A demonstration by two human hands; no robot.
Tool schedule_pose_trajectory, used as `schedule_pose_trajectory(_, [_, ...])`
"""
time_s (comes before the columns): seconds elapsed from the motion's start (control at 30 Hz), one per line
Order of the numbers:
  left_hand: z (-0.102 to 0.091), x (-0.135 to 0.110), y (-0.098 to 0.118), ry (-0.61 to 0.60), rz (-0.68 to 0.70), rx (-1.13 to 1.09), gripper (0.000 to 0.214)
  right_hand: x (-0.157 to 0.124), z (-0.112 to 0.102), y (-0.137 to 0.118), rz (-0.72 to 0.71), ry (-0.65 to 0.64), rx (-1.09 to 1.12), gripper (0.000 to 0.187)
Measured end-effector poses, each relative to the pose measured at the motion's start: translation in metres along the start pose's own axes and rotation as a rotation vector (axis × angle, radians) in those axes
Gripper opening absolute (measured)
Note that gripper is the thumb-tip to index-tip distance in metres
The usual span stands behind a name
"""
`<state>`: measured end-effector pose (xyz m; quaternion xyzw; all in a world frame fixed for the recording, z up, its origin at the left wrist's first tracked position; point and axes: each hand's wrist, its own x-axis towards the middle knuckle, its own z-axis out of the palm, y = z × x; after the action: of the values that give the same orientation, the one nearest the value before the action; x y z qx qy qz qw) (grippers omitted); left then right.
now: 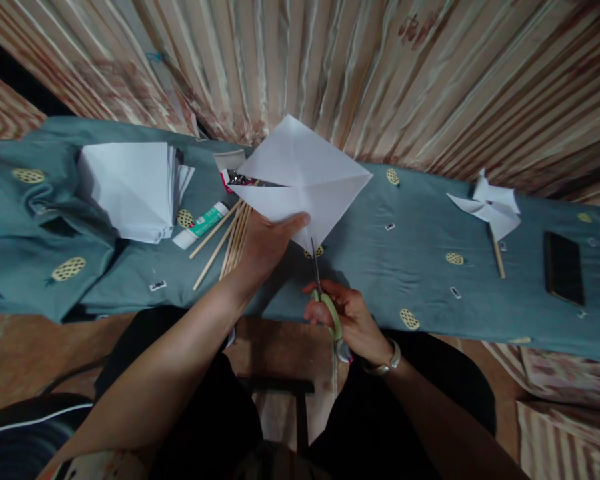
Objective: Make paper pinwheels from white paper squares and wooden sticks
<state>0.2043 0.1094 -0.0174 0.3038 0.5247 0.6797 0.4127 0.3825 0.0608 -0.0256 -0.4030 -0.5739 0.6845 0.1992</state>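
My left hand (pixel 265 243) pinches the lower edge of a white square of creased paper (pixel 305 173), held up like a diamond above the table. A slit runs in from the paper's left corner. My right hand (pixel 347 317) grips green-handled scissors (pixel 325 293), blades pointing up at the paper's bottom corner. Both hands hover over the front of a table covered in teal cloth (pixel 420 267).
A stack of white paper (pixel 130 187) lies at the left. A glue tube (pixel 200 225) and several wooden sticks (pixel 227 240) lie by my left hand. A finished paper pinwheel (pixel 490 207) and a dark phone (pixel 563 267) are at the right. Striped curtains hang behind.
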Motion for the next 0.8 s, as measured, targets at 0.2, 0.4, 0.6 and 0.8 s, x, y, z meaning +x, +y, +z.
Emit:
schedule_pose_trajectory(0.2, [0.0046, -0.0047, 0.0035, -0.004, -0.004, -0.003, 0.05, 0.0018, -0.0014, -0.0036, -0.021, 0.015, 0.026, 0.045])
schedule_pose_trajectory(0.4, [0.0046, -0.0071, 0.0033, -0.021, 0.001, 0.009, 0.034, 0.0026, -0.0026, -0.0032, 0.003, 0.018, 0.049, 0.044])
schedule_pose_trajectory(0.6, [0.0037, -0.0068, 0.0018, -0.027, -0.031, 0.031, 0.035, 0.0025, -0.0028, -0.002, -0.004, 0.022, 0.05, 0.042])
schedule_pose_trajectory(0.8, [0.0035, -0.0062, -0.0002, -0.021, -0.005, 0.02, 0.042, 0.0025, -0.0022, -0.0046, -0.01, 0.007, 0.056, 0.041])
